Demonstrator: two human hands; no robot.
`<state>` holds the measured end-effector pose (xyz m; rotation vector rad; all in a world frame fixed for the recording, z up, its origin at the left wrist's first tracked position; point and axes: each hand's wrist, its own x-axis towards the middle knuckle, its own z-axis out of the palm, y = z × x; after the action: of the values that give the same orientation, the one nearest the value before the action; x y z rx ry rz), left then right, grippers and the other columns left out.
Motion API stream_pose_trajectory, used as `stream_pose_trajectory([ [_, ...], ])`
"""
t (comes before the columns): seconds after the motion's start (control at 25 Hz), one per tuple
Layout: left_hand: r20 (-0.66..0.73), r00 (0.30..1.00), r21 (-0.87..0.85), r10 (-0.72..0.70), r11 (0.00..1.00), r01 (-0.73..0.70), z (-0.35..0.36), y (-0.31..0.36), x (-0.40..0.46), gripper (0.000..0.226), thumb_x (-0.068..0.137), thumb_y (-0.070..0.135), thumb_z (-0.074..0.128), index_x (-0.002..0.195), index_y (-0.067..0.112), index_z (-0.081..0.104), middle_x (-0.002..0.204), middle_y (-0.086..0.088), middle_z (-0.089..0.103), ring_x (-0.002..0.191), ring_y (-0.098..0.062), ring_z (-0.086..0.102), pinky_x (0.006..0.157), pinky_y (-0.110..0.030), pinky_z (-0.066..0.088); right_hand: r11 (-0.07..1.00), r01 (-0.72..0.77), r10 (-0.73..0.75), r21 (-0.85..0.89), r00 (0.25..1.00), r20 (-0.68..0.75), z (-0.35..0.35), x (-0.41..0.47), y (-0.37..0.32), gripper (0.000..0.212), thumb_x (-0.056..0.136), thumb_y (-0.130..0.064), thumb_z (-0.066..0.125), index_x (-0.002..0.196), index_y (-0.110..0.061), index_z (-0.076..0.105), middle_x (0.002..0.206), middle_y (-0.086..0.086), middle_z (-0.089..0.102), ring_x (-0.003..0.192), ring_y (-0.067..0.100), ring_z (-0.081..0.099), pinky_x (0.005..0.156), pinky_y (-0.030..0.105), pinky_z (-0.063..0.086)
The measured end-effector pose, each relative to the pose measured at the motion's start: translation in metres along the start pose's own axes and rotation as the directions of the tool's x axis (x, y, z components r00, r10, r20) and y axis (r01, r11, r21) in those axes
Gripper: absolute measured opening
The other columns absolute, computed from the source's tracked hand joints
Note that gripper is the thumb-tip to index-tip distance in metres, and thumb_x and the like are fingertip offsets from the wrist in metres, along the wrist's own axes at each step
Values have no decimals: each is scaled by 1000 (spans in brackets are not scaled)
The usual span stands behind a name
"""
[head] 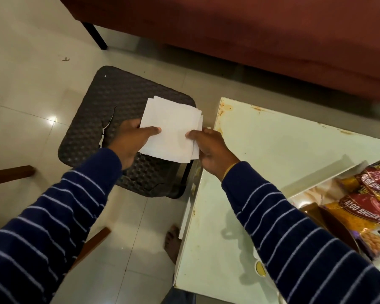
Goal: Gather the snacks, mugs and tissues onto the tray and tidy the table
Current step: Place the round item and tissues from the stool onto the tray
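A small stack of white tissues [172,128] is held in the air over a dark woven stool [110,102], just left of the table's corner. My left hand [131,141] grips the stack's left edge, thumb on top. My right hand [213,148] pinches its right edge. At the right edge of the view the tray [320,187] lies on the table and holds several snack packets [364,207], red and orange ones. A yellow mug rim [260,268] peeks out beside my right sleeve. The rest of the mug is hidden.
The pale green table [272,145] has rust stains along its far edge. A red sofa [250,36] stands behind it. Wooden chair parts [9,174] jut in at the left. My bare foot [172,242] rests on the tiled floor beside the table.
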<state>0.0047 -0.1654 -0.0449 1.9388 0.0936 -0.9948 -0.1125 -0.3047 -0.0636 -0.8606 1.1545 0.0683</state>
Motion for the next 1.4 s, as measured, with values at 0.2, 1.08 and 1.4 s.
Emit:
stream_pose_trajectory([
  [0.2, 174, 984, -160, -27, 986, 55, 15, -9, -33, 25, 89, 15, 68, 113, 23, 69, 109, 4, 75, 101, -19, 70, 84, -38, 57, 983, -80, 52, 162, 984, 173, -53, -21, 13, 21, 81, -4, 68, 100, -13, 69, 98, 5, 76, 101, 30, 69, 88, 50, 57],
  [1.08, 651, 751, -222, -110, 919, 327, 172, -16, -160, 42, 74, 12, 80, 114, 20, 73, 121, -15, 70, 110, -32, 67, 82, -43, 58, 993, 119, -121, 26, 985, 127, -237, -167, 31, 37, 77, -14, 72, 112, -21, 69, 109, 8, 74, 104, 29, 70, 89, 47, 56],
  [1.4, 646, 762, 36, -44, 999, 28, 244, -3, -193, 41, 88, -15, 51, 70, 14, 74, 82, -10, 72, 82, -24, 66, 68, -29, 54, 984, 87, -83, 158, 996, -26, -314, -223, 87, 31, 88, 7, 55, 70, -15, 69, 77, 8, 68, 69, 19, 64, 52, 25, 49],
])
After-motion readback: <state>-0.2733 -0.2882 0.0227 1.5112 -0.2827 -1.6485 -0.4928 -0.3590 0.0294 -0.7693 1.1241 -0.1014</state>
